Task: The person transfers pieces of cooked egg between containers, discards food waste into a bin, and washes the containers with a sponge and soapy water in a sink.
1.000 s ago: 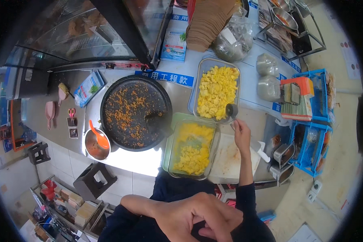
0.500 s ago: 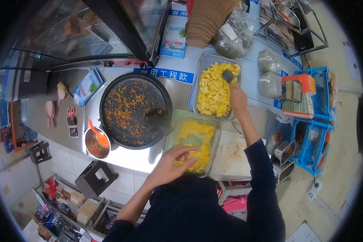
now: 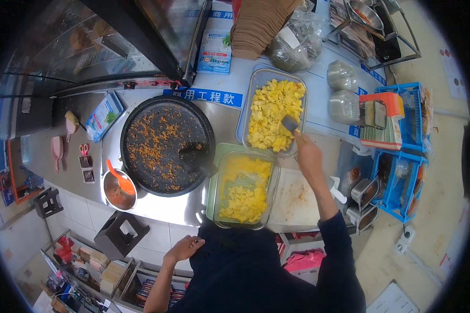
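Observation:
My right hand [image 3: 309, 156] is closed around the handle of a small spatula, mostly hidden by the fingers. Its dark grey blade [image 3: 289, 123] rests at the right side of the yellow scrambled egg [image 3: 274, 107] in the far wire-mesh tray [image 3: 249, 99]. Away from the trays, my left hand [image 3: 184, 248] hangs beside my dark clothing, fingers loosely bent and holding nothing that I can see. Between body and far tray sits a second mesh tray [image 3: 273, 195] on a green tray [image 3: 212, 201]. It holds more egg [image 3: 244, 202], heaped toward its near end.
To the left, a round black pan [image 3: 141, 112] holds orange crumbs and a dark utensil [image 3: 193, 160]. A metal bowl [image 3: 109, 195] with an orange spoon [image 3: 121, 177] stands beside it. A stained white board [image 3: 296, 198] lies right of the near tray; blue baskets [image 3: 397, 180] stand farther right.
My left hand has drawn back from over the near tray to beside my body. The spatula in my right hand has moved nearer, toward the near right part of the far tray.

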Demonstrator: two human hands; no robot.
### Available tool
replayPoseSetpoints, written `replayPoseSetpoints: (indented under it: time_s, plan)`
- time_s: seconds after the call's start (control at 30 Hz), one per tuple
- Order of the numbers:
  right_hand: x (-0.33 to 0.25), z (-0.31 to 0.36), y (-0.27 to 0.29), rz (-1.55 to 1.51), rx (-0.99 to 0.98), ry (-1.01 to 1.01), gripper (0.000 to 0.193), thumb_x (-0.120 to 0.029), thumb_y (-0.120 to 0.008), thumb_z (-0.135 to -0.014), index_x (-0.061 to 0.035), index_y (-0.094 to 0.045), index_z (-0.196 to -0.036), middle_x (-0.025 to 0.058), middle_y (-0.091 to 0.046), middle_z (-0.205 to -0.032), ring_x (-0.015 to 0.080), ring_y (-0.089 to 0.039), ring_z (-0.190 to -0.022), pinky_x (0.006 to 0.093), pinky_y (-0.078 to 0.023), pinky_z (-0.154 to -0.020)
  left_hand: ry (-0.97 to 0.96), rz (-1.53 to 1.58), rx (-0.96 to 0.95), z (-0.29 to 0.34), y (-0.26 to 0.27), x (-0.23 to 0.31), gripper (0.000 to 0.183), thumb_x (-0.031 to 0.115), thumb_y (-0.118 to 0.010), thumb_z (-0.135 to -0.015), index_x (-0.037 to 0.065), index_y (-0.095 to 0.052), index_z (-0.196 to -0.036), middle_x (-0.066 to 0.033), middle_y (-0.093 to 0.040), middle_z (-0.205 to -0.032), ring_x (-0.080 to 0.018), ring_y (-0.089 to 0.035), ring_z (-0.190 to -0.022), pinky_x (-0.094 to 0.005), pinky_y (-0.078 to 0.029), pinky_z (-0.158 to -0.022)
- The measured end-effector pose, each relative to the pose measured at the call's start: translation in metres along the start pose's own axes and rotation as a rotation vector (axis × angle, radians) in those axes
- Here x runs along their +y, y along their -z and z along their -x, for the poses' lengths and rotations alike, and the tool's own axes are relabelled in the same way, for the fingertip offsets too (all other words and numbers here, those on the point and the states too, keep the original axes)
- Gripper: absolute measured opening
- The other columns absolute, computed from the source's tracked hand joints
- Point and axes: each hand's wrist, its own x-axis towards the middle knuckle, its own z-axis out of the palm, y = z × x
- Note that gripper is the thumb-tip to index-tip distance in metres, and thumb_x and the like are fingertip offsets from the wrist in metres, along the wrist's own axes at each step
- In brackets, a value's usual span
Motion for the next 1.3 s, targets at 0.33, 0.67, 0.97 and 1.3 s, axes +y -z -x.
replayPoseSetpoints:
  time_s: [0.33,0.67,0.97,1.3]
  plan:
    - [-0.016,0.027,-0.024,-0.084,-0.085,-0.012,0.034,-0.004,-0.050,-0.084,-0.0047,-0.059,-0.117,0.0132,-0.061,-0.093,0.0335,-0.064,-0.077,0.0436,-0.052,-0.064,-0.738,0.090,0.725,-0.094,0.079,0.208,0.039,0.016,-0.065,-0.088,0.001,-0.053,-0.121,-0.0155,-0.057,-0.104,-0.0278,-0.058,-0.098,-0.0369,-0.047,-0.085]
    - [0.019,-0.029,-0.030,0.013,0.086,-0.120,0.017,-0.004,-0.048,-0.085,-0.0008,-0.055,-0.100,0.0166,-0.061,-0.084,0.0362,-0.064,-0.066,0.0451,-0.052,-0.058,-0.560,-0.067,0.733,-0.178,0.112,0.247,0.055,0.004,-0.069,-0.080,0.000,-0.045,-0.129,-0.0141,-0.057,-0.098,-0.0278,-0.061,-0.094,-0.0388,-0.051,-0.079]
    - [-0.005,0.039,-0.039,0.030,-0.050,-0.027,0.045,0.001,-0.047,-0.081,0.0061,-0.046,-0.126,0.0160,-0.057,-0.096,0.0316,-0.064,-0.075,0.0414,-0.052,-0.060,-0.635,0.202,0.742,-0.213,0.117,0.222,0.043,0.005,-0.064,-0.079,-0.001,-0.054,-0.121,-0.0135,-0.063,-0.093,-0.0262,-0.065,-0.082,-0.0352,-0.052,-0.073]
    - [-0.011,0.069,-0.045,-0.070,-0.018,-0.090,0.046,0.003,-0.047,-0.081,0.0010,-0.048,-0.127,0.0163,-0.057,-0.101,0.0327,-0.062,-0.084,0.0419,-0.052,-0.068,-0.591,0.281,0.642,-0.212,0.111,0.230,0.053,0.004,-0.074,-0.076,-0.002,-0.049,-0.122,-0.0108,-0.060,-0.092,-0.0179,-0.067,-0.079,-0.0285,-0.054,-0.069]
